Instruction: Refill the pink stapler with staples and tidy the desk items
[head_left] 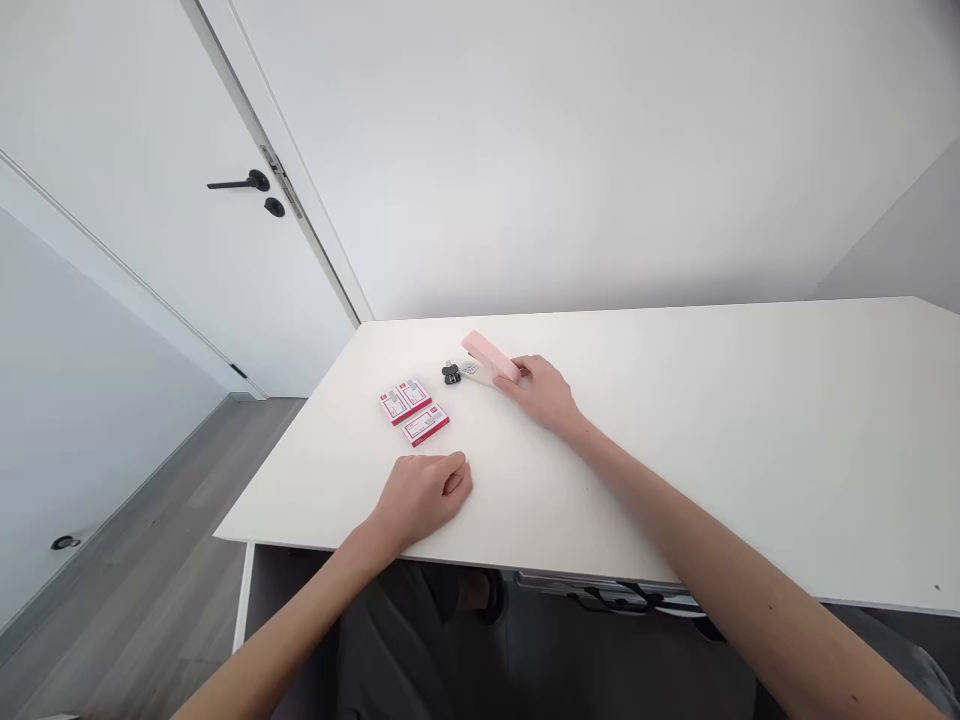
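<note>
My right hand is closed around the rear end of a pink stapler, whose pink upper arm tilts up from a pale base with a printed pattern. Just left of the base's tip lies a small black object, too small to name surely. My left hand rests near the front edge as a loose fist, with nothing visible in it. Beyond it are several small red-and-white boxes: one box nearer me, and a pair of boxes side by side behind it.
The white table stretches far to the right and meets a white wall at the back. On the left is a white door with a black handle. Dark cables hang under the table's front edge.
</note>
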